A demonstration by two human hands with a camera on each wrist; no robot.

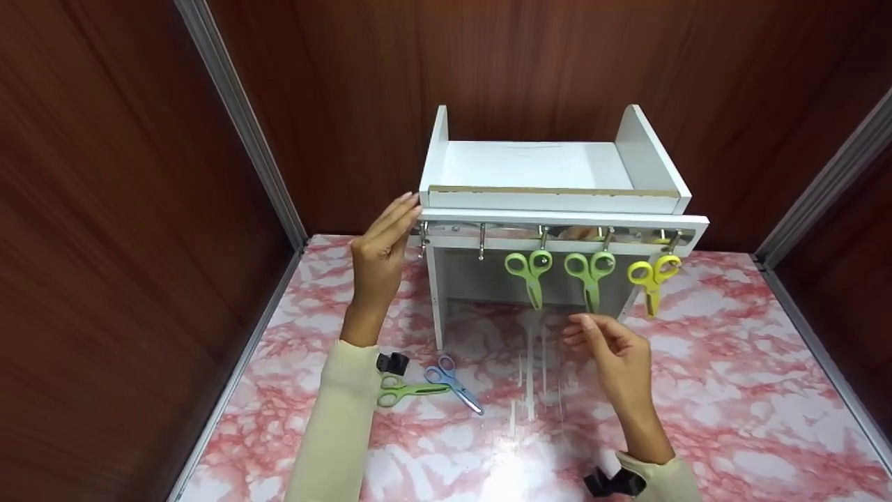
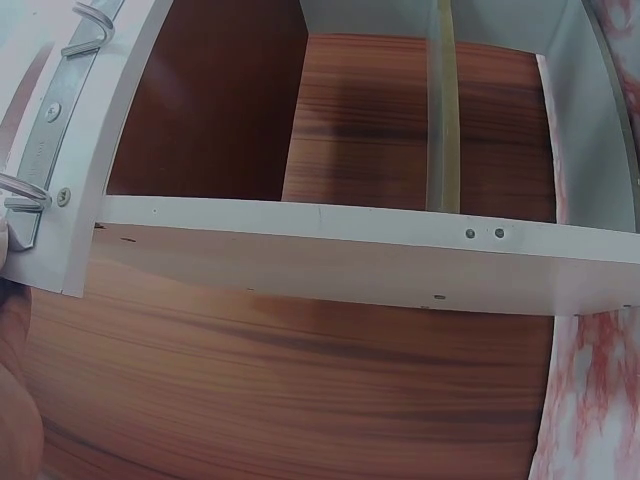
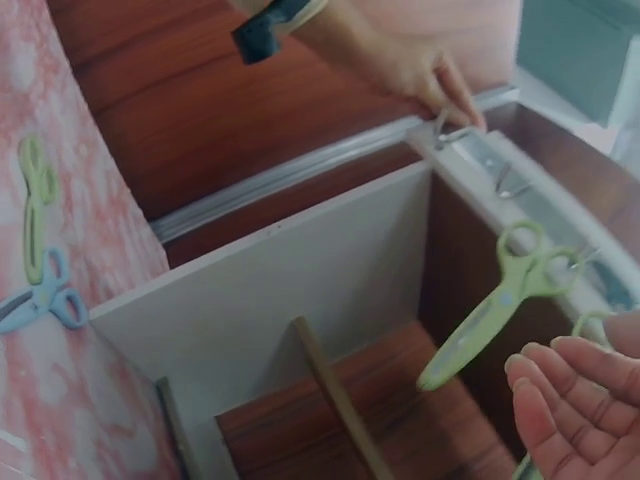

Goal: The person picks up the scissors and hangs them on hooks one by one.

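My left hand (image 1: 380,251) rests its extended fingers against the left end of a white hook rail (image 1: 446,214) on a white shelf unit (image 1: 435,279). In the left wrist view, only part of that hand (image 2: 15,390) shows beside the rail. Green scissors (image 1: 533,279), more green scissors (image 1: 591,277) and yellow scissors (image 1: 651,282) hang from the rail's metal hooks. Just below the middle hanging pair is my right hand (image 1: 620,355), fingers loosely bent and holding nothing. In the right wrist view, its fingers (image 3: 565,385) are beside the hanging green scissors (image 3: 490,310).
Green scissors (image 1: 411,390) and blue scissors (image 1: 453,383) lie overlapping on the red-and-white marbled table (image 1: 279,418), near the left forearm. Two hooks at the rail's left carry nothing, including this hook (image 1: 481,244). Brown wood-look panels (image 1: 529,63) stand behind and at both sides.
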